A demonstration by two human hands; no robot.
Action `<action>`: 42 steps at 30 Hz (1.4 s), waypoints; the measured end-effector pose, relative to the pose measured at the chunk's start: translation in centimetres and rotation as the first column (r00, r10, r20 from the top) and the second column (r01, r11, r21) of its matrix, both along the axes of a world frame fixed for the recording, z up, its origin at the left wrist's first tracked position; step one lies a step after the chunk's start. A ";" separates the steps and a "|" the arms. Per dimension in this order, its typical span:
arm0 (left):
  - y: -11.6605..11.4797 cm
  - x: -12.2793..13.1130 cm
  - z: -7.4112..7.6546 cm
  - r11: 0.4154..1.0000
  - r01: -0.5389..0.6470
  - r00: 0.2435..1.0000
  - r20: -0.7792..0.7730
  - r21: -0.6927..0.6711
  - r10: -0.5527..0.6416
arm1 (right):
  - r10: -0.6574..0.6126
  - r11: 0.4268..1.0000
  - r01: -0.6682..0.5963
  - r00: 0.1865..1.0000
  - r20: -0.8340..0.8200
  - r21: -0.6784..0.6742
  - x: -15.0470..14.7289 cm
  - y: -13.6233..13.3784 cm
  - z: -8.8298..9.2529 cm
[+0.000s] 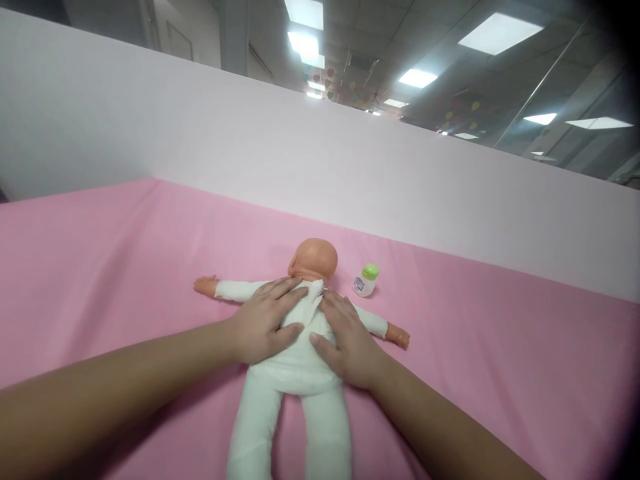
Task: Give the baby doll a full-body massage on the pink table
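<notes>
Pink sheet [100, 267]: spreads from the left edge across the lower frame.
Left hand [270, 321]: just left of lower centre; you rest it on the doll [306, 348], fingers extended, thumb apart, gripping nothing.
Doll: lower centre, back of its head up, white-sleeved arms out sideways, legs reaching the bottom edge.
Right hand [350, 341]: right of lower centre, your fingers stretched along its upper back, thumb spread, closed round nothing.
Bottle [365, 283]: right of the doll's head, near it, green-capped.

From my remote seat I see a pink cover [500, 320], a white partition [250, 153] and, beyond, bright ceiling panels [500, 33].
</notes>
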State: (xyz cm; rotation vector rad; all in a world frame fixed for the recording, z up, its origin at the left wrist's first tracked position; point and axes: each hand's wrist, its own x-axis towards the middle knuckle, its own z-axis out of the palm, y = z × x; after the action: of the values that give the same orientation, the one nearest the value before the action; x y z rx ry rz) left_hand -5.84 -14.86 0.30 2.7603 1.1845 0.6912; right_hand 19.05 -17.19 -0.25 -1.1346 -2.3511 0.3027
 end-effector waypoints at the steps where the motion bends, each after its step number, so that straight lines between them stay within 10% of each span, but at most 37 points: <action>1: 0.0 0.0 0.0 1.000 -0.002 1.000 -0.001 0.000 0.002 | 0.001 1.000 -0.001 1.000 -0.005 0.002 0.0 0.0 0.0; 42: 0.0 0.0 0.2 0.999 -0.006 0.998 0.070 0.038 0.003 | -0.026 1.000 0.025 0.998 -0.050 -0.012 0.7 0.1 -0.6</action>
State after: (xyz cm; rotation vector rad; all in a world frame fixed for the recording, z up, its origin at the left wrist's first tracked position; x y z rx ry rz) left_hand -5.81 -14.82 0.49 2.7400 1.1765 0.8118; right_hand 19.72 -17.04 -0.83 -1.1485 -2.2924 0.3323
